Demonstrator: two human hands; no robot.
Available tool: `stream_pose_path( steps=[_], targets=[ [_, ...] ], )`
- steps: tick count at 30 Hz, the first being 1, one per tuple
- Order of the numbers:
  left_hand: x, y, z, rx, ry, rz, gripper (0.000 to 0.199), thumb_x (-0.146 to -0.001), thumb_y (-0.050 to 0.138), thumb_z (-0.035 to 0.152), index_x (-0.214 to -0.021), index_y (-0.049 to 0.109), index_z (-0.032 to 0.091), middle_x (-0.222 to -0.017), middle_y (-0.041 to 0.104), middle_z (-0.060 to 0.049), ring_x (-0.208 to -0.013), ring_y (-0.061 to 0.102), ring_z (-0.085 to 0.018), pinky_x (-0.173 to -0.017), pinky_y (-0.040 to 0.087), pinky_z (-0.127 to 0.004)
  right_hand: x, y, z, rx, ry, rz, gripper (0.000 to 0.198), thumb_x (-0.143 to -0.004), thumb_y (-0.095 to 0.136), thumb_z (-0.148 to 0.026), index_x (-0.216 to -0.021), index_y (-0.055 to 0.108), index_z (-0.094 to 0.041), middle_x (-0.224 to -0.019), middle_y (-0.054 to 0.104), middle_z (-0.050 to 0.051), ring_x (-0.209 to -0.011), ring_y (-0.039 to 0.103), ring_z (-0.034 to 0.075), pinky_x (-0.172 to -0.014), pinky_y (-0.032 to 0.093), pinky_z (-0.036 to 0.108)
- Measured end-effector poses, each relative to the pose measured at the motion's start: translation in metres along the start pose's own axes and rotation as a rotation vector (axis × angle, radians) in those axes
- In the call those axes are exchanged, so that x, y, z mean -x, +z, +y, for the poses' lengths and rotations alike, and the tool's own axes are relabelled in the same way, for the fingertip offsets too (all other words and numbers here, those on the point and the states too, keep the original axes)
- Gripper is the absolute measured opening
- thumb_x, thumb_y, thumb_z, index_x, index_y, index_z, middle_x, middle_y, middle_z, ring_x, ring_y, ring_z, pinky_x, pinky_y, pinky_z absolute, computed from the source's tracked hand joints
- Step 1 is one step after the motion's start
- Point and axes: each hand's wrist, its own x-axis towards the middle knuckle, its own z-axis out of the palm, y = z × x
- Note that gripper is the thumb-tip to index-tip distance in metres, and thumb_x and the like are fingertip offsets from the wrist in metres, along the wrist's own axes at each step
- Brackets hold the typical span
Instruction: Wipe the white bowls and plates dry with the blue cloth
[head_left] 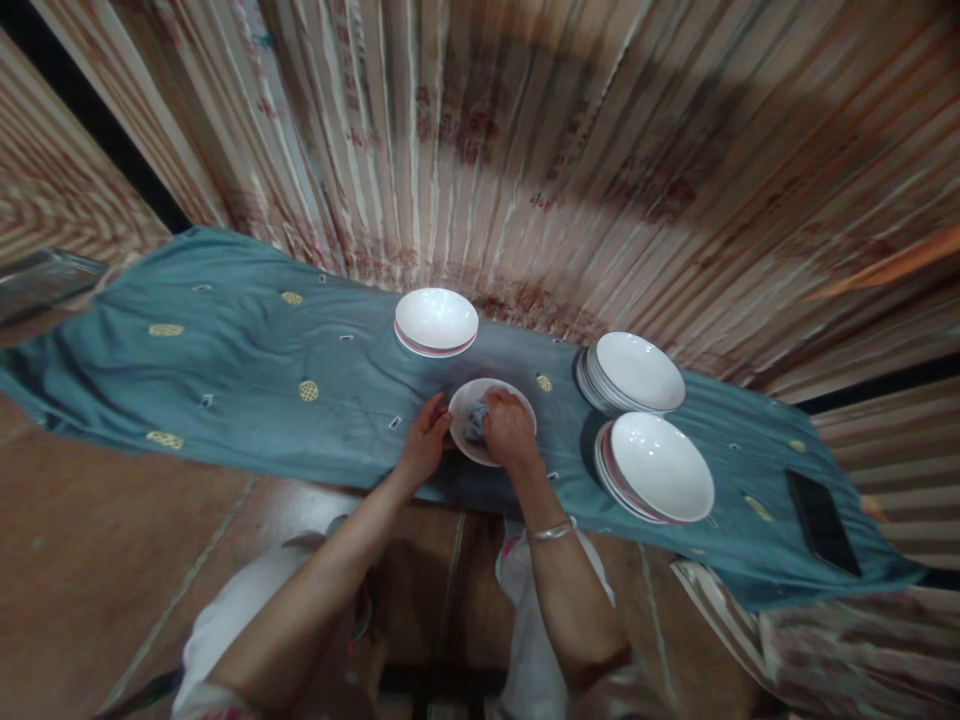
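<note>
A white bowl point(491, 386) rests on the cloth-covered table in front of me. Its left rim is gripped by my left hand point(429, 436), thumb on the upper side. Inside the bowl, my right hand point(509, 428) is closed on a bluish-grey cloth point(475, 421) that touches the inner surface. Part of the cloth is hidden under the fingers. Just behind stands a short stack of white bowls point(436, 318) with a reddish band at the edge.
Two taller stacks of white bowls, a rear one point(640, 371) and a front one point(663, 466), stand to the right. A black phone point(822, 522) lies near the right end of the teal tablecloth point(247, 370). A pleated curtain point(480, 150) hangs close behind the table.
</note>
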Motion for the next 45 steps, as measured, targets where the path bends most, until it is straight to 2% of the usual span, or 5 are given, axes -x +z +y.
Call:
stream_pose_path(
  steps=[12, 25, 35, 40, 45],
  targets=[
    [0.001, 0.0, 0.002, -0.01, -0.01, -0.002, 0.047, -0.073, 0.069, 0.018, -0.119, 0.064, 0.019, -0.099, 0.072, -0.007, -0.081, 0.065, -0.019, -0.061, 0.056, -0.028, 0.022, 0.002, 0.021, -0.009, -0.123, -0.149, 0.03, -0.088, 0.046, -0.003, -0.094, 0.074, -0.013, -0.101, 0.074, 0.013, -0.101, 0.065, 0.023, -0.099, 0.045, 0.036],
    [-0.01, -0.008, -0.013, -0.104, 0.063, -0.055, 0.05, -0.076, 0.07, 0.03, -0.124, 0.061, 0.019, -0.103, 0.071, -0.008, -0.084, 0.067, -0.022, -0.067, 0.059, -0.035, 0.027, -0.007, 0.03, -0.918, -0.192, -0.221, 0.032, -0.076, 0.054, -0.009, -0.093, 0.078, -0.021, -0.096, 0.079, 0.003, -0.091, 0.07, 0.02, -0.089, 0.052, 0.032],
    [0.015, -0.004, -0.005, -0.965, 0.927, -0.204, 0.042, -0.095, 0.05, 0.036, -0.132, 0.059, 0.018, -0.151, 0.048, -0.015, -0.149, 0.028, -0.03, -0.121, 0.017, -0.058, 0.034, -0.002, 0.06, -1.688, 0.438, 0.262, 0.021, -0.064, 0.071, -0.033, -0.083, 0.075, -0.023, -0.079, 0.077, 0.003, -0.069, 0.066, 0.018, -0.067, 0.053, 0.028],
    [0.043, 0.009, -0.012, -1.053, 0.876, -0.513, 0.021, -0.086, 0.065, 0.031, -0.105, 0.073, 0.024, -0.114, 0.073, -0.012, -0.129, 0.055, -0.033, -0.121, 0.01, -0.063, 0.032, 0.006, 0.069, -1.691, 0.466, 0.325, 0.019, -0.067, 0.068, -0.034, -0.082, 0.07, -0.022, -0.076, 0.075, 0.003, -0.07, 0.067, 0.02, -0.069, 0.055, 0.032],
    [0.041, 0.012, -0.016, -1.021, 0.778, -0.501, 0.023, -0.087, 0.058, 0.02, -0.101, 0.075, 0.027, -0.099, 0.077, -0.009, -0.103, 0.067, -0.029, -0.121, 0.005, -0.061, 0.027, 0.012, 0.07, -1.64, 0.46, 0.358, 0.026, -0.069, 0.065, -0.038, -0.088, 0.07, -0.022, -0.078, 0.076, 0.005, -0.078, 0.071, 0.025, -0.07, 0.057, 0.035]
  ],
)
